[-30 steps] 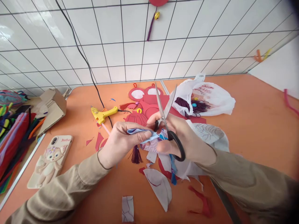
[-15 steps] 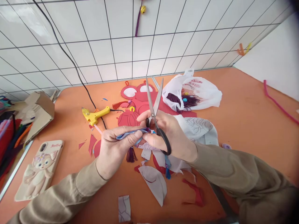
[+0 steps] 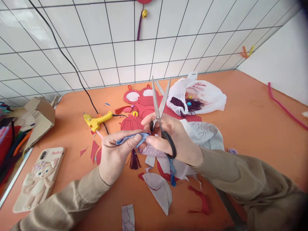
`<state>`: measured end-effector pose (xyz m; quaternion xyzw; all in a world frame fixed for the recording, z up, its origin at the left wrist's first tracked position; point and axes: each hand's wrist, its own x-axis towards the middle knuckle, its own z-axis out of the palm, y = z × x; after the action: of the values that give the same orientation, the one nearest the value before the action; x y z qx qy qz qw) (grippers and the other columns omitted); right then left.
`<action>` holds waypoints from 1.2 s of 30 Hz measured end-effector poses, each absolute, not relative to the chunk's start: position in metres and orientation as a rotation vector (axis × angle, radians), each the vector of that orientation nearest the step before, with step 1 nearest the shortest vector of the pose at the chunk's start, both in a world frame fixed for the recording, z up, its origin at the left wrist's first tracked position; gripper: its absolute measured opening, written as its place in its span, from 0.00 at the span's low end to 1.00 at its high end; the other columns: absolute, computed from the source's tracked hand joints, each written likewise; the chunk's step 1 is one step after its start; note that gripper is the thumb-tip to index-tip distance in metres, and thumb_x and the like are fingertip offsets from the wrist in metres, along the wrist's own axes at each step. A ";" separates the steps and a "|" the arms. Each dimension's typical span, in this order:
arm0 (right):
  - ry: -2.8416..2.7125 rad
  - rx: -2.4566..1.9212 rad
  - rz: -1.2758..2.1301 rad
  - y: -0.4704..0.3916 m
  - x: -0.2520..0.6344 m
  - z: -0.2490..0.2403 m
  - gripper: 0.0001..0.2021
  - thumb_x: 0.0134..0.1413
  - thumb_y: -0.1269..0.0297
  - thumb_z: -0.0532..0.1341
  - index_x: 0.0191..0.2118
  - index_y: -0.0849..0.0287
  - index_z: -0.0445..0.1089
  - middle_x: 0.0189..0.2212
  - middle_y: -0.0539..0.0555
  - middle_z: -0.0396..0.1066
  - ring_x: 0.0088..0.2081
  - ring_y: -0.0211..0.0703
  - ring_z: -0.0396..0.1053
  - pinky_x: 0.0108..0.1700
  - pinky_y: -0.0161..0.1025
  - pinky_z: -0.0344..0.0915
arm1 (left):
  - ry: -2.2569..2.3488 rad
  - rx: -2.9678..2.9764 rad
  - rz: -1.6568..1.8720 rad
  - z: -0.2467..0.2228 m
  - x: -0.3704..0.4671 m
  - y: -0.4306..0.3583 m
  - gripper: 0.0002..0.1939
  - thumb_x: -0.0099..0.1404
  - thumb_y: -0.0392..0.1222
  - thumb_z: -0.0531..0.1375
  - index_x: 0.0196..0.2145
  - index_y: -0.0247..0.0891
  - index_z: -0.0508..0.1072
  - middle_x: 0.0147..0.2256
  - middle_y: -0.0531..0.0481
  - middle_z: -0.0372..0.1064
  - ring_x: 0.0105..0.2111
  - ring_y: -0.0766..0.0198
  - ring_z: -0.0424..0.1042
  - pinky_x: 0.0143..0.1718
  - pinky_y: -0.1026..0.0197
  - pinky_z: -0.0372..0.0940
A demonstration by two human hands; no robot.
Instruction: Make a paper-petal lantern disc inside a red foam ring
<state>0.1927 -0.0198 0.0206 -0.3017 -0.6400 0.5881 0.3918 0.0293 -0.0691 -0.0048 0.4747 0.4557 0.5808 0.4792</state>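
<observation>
Between the thumb and fingers of my left hand (image 3: 117,150) is a folded piece of blue fabric (image 3: 141,140). My right hand (image 3: 180,139) has black-handled scissors (image 3: 157,110) hooked on its fingers, their blades spread and pointing up, away from the fabric. The right thumb and fingertips come close to the fabric's right end; whether they pinch it I cannot tell. Below and behind the hands lie a red cut-out (image 3: 132,123) with a yellow loop, a dark purple tassel (image 3: 134,159) and patterned pale scraps (image 3: 155,150).
A yellow glue gun (image 3: 97,121) with a black cord lies at left, above a phone in a cartoon case (image 3: 39,179). Behind the right hand sits a white plastic bag (image 3: 211,96) with dark tassels. Red and white scraps (image 3: 158,191) lie in front; a cardboard box (image 3: 39,115) stands far left.
My left hand has shifted slightly left with the blue fabric, drawing a little away from the right hand. The scissor blades have spread slightly wider. The view has tilted a little.
</observation>
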 end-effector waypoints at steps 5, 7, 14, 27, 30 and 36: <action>-1.690 -0.730 1.423 -0.018 0.193 0.021 0.12 0.41 0.74 0.62 0.35 0.54 0.65 0.26 0.45 0.66 0.28 0.35 0.69 0.29 0.35 0.68 | 1.092 1.176 1.416 -0.004 0.029 -0.070 0.02 0.60 0.44 0.69 0.31 0.47 0.84 0.25 0.54 0.79 0.25 0.61 0.78 0.31 0.58 0.76; -1.704 -0.734 1.418 -0.017 0.194 0.022 0.12 0.42 0.74 0.62 0.36 0.53 0.65 0.26 0.45 0.67 0.29 0.37 0.69 0.29 0.35 0.67 | 1.083 1.188 1.433 -0.003 0.028 -0.069 0.02 0.60 0.43 0.69 0.33 0.48 0.84 0.25 0.54 0.79 0.25 0.62 0.78 0.31 0.59 0.76; -1.733 -0.680 1.461 -0.011 0.200 0.022 0.16 0.47 0.59 0.70 0.38 0.56 0.66 0.25 0.46 0.68 0.26 0.36 0.67 0.30 0.36 0.65 | 1.246 1.366 1.638 0.002 0.019 -0.065 0.04 0.59 0.43 0.70 0.34 0.46 0.84 0.29 0.51 0.81 0.26 0.60 0.79 0.31 0.59 0.76; -1.725 -0.705 1.342 -0.019 0.193 0.026 0.11 0.44 0.73 0.62 0.35 0.51 0.64 0.26 0.45 0.66 0.30 0.37 0.68 0.33 0.38 0.68 | 1.164 1.800 1.597 -0.001 0.020 -0.070 0.16 0.60 0.34 0.68 0.41 0.57 0.82 0.29 0.56 0.80 0.26 0.65 0.76 0.27 0.63 0.71; -1.705 -0.717 1.340 -0.018 0.193 0.026 0.12 0.44 0.72 0.62 0.36 0.51 0.64 0.25 0.46 0.67 0.29 0.39 0.68 0.30 0.38 0.67 | 1.189 1.614 1.583 -0.003 0.022 -0.070 0.11 0.60 0.37 0.68 0.38 0.54 0.83 0.32 0.55 0.81 0.28 0.63 0.79 0.30 0.61 0.75; -1.687 -0.721 1.335 -0.012 0.194 0.024 0.11 0.46 0.70 0.64 0.37 0.55 0.66 0.24 0.45 0.67 0.26 0.35 0.66 0.29 0.35 0.66 | 1.148 1.345 1.576 0.002 0.019 -0.065 0.05 0.59 0.40 0.70 0.35 0.46 0.84 0.28 0.52 0.81 0.27 0.61 0.80 0.32 0.62 0.77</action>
<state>0.1939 -0.0124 0.0239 -0.2879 -0.6739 0.5332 0.4227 0.0189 -0.0648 0.0019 0.5261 0.4488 0.6163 0.3768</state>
